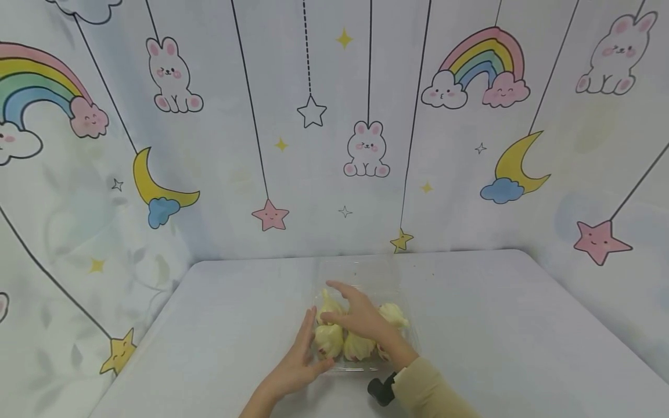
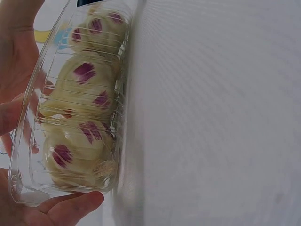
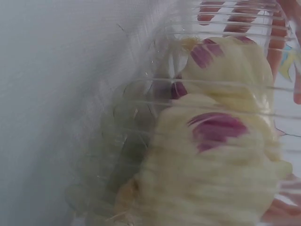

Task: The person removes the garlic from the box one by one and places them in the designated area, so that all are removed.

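Note:
Garlic bulbs [image 1: 358, 347], pale with purple patches, sit in two rows in a clear plastic box [image 1: 360, 368]. My left hand [image 1: 294, 364] lies along the box's left side, fingers extended and thumb at the near corner. Over the bulbs reaches my right hand [image 1: 364, 316], its thumb and fingers spread about the far-left garlic bulb [image 1: 325, 303]; that hand hides part of the back row. The left wrist view shows the near row of garlic bulbs [image 2: 80, 150] through the ribbed wall. Close up in the right wrist view are purple-marked garlic bulbs [image 3: 211, 160].
The box's transparent lid [image 1: 360, 269] lies folded back towards the rear edge of the white table [image 1: 235, 313]. A patterned cloth [image 1: 225, 145] rises behind and at both sides. A black device [image 1: 381, 391] sits at my right wrist.

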Demonstrator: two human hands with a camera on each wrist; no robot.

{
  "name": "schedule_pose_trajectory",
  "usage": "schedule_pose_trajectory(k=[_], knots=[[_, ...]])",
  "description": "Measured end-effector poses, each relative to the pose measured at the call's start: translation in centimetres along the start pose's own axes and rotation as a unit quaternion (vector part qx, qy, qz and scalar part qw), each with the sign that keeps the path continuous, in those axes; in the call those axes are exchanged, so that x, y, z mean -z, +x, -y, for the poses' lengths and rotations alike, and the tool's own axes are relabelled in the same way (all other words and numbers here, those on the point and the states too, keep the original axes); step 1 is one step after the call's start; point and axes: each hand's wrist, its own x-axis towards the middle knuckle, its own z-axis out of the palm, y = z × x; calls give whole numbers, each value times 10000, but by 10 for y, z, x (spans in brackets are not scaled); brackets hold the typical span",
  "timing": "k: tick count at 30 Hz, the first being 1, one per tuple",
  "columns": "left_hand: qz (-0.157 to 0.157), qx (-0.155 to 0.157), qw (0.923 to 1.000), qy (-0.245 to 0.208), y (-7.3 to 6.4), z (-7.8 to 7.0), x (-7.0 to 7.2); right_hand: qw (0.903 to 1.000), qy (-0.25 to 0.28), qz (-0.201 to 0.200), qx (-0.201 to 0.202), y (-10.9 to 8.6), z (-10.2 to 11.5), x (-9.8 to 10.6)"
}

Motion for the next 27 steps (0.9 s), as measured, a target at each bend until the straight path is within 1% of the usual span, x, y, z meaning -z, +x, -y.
schedule_pose_trajectory(k=[5,10,18,24,27], knots=[[20,-37,10000,29,0,-1,0,9998,-73,165,-52,3,-3,-4],[21,-49,10000,47,0,-1,1,9998,-57,208,-49,5,-4,-8],[69,-70,10000,16,0,1,0,9989,-44,344,-318,9,-6,-13],[62,-20,10000,27,-1,2,0,9986,-60,423,-320,11,-9,-16],[24,-15,10000,40,-1,2,1,9987,-52,438,-246,12,-10,-17]])
